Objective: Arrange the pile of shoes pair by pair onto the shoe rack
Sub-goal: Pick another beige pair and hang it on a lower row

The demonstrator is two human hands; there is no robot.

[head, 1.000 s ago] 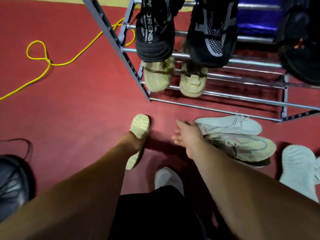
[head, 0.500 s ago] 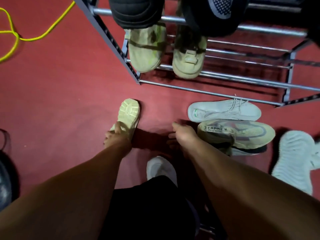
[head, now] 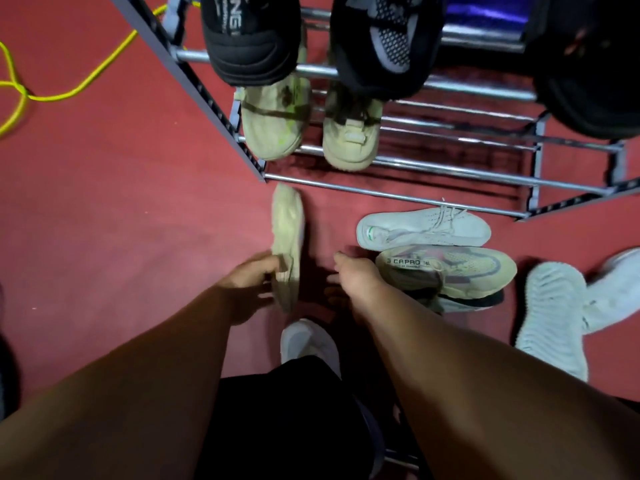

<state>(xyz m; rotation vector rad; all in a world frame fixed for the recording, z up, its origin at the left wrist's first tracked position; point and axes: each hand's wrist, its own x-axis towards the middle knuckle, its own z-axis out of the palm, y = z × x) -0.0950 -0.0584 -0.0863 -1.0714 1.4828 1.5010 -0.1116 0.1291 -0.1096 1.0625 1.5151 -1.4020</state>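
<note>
We reach both bare forearms forward and down, the two running almost side by side and narrowing toward the wrists. Our left hand (head: 251, 277) is turned thumb-up, fingers curled around the heel end of a shoe (head: 287, 247) — it is blurred, so the exact finger placement is unclear. Our right hand (head: 356, 278) hangs just beside it, wrist bent down, fingers loosely drooping and gripping nothing — the two hands are close but apart.

10 shoes (head: 424, 227), 1 rack (head: 398, 168), 2 hands (head: 249, 282).
</note>
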